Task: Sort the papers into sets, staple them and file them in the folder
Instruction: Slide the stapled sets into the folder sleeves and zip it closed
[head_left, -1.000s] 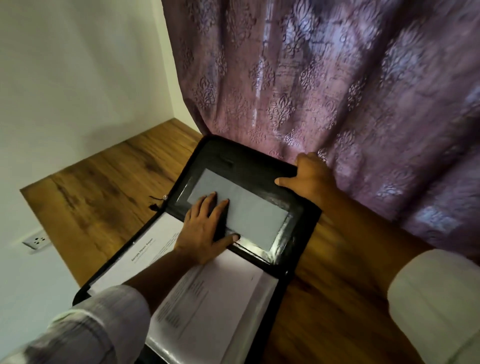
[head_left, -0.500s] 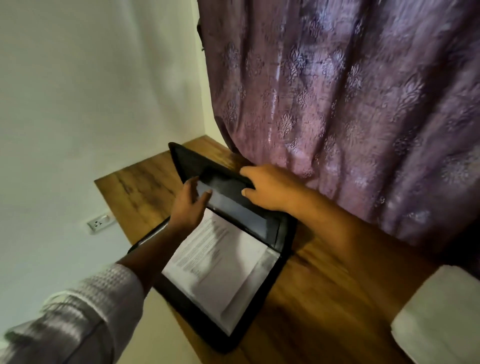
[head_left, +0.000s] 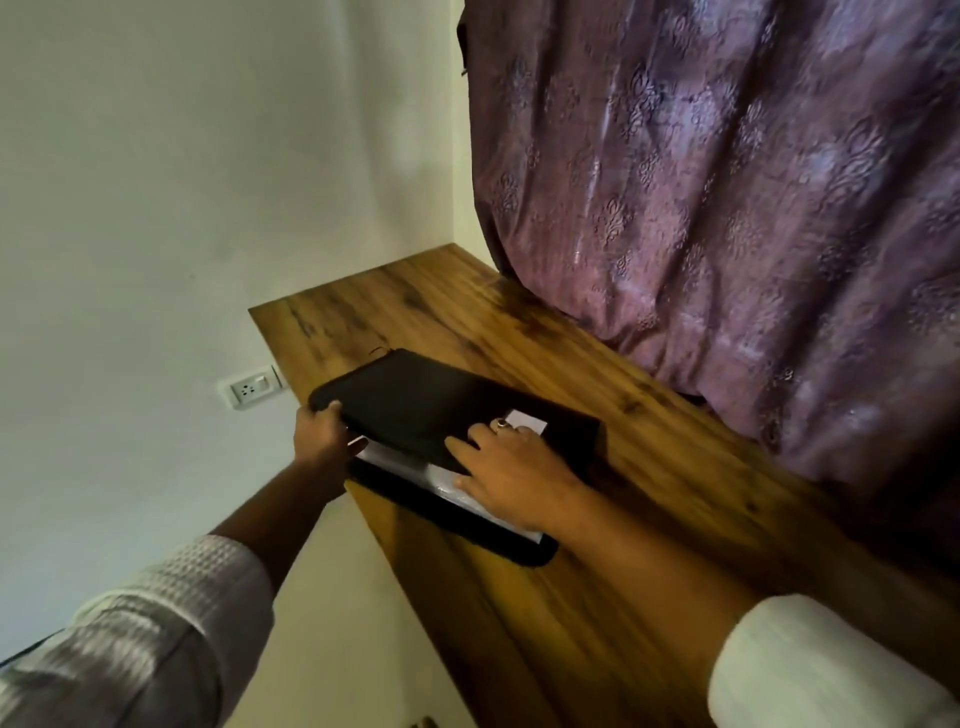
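View from the head camera, as I read it from my remote station. A black folder lies at the centre of the frame on a wooden desk, its upper cover lowered almost flat onto the lower one; a narrow gap is open along the near edge, and in it I see the white edges of the filed papers, lying on the lower cover.

The left hand, at centre left, grasps the near left corner of the upper cover, thumb on top and fingers curled under the edge. The right hand, just right of centre, lies palm down on the upper cover with fingers straight and spread, released rather than clenched; its thumb reaches the near edge by the papers. A ring sits on one finger; beside the fingertips a small white label shows on the cover.

Both forearms enter from the bottom of the frame, the left sleeve and the right sleeve pale and pushed back. A patterned purple curtain fills the upper right and hangs down to the desk's far edge; a pale wall fills the upper left, with a wall socket left of the folder.
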